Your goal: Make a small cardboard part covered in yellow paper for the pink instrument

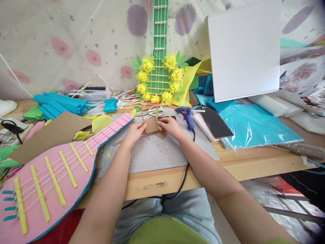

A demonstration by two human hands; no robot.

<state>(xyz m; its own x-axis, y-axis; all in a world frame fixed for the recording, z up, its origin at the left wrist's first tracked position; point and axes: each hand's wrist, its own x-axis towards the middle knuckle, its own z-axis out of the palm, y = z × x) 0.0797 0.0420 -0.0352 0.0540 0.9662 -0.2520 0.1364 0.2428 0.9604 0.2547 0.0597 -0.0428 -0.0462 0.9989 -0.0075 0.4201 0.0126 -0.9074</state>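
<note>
Beyond left hand (135, 133), white box (108, 92) with sticks (84, 87)

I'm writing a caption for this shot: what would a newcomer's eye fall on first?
Probably the big pink model instrument with yellow strips, lying at lower left. Then the green instrument, upright at centre back, flanked by yellow flowers. Between the left hand and right hand, over the grey mat, is a small brown cardboard piece.
</note>
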